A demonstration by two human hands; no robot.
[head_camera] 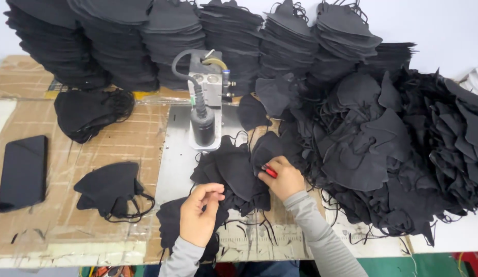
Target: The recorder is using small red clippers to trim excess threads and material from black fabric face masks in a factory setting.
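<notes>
A flat black rectangular phone (pixel 23 173) is seen lying screen-up near the left edge of the cardboard-covered surface (pixel 141 133). Further right, a small bundle of black fabric face masks (pixel 109 189) is laid on the cardboard, with a second rounder bundle of masks (pixel 92 113) behind it toward the far edge. Along the far edge, tall stacks of folded black masks (pixel 198 31) are lined up. Near the middle, a small grey metal press machine with a black cylindrical head and a curved hose (pixel 205 102) is mounted on a metal plate. At the near edge, the left hand (pixel 199 215) is closed in a pinch on a black fabric mask (pixel 172 220), thumb and fingertips together. Just beside it, the right hand (pixel 282 177) is clamped on a small red tool (pixel 270 172) and is pressed against a loose black mask (pixel 239 172) below the machine. Across the right half of the surface, a large heap of loose black masks with ear loops (pixel 383 149) is spread.
</notes>
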